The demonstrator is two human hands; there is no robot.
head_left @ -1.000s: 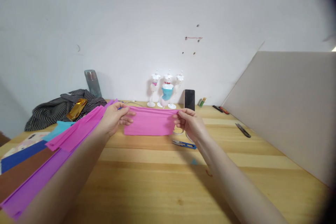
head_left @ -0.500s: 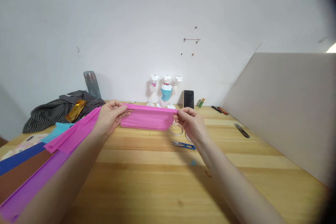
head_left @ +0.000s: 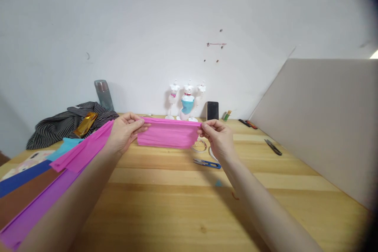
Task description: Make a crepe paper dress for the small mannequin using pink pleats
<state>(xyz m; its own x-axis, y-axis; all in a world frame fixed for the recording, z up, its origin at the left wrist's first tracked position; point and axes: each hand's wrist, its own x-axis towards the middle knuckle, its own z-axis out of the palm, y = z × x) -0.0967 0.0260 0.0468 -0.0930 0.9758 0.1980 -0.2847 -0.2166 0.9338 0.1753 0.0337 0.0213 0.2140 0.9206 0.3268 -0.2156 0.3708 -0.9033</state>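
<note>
A strip of bright pink crepe paper (head_left: 169,136) stretches between my two hands above the wooden table, its top edge folded into a narrow band. My left hand (head_left: 126,130) pinches the upper left corner between thumb and fingers. At the upper right corner, my right hand (head_left: 217,136) pinches the same band. The lower part of the paper hangs down, lightly wrinkled. Just below my right hand lie blue thread snips (head_left: 207,163), and partly behind the paper and hand is a ring-shaped piece (head_left: 200,146).
Three small white mannequins (head_left: 188,104) stand by the wall, beside a phone (head_left: 212,111). At left are pink sheets (head_left: 84,147), a purple sheet (head_left: 38,208), striped cloth (head_left: 59,126), gold foil (head_left: 86,124) and a bottle (head_left: 104,95). Dark snips (head_left: 273,147) lie right.
Both hands keep their pinch on the pink crepe paper. The right hand and the paper have shifted very slightly right, and the paper's hanging part sits a touch lower.
</note>
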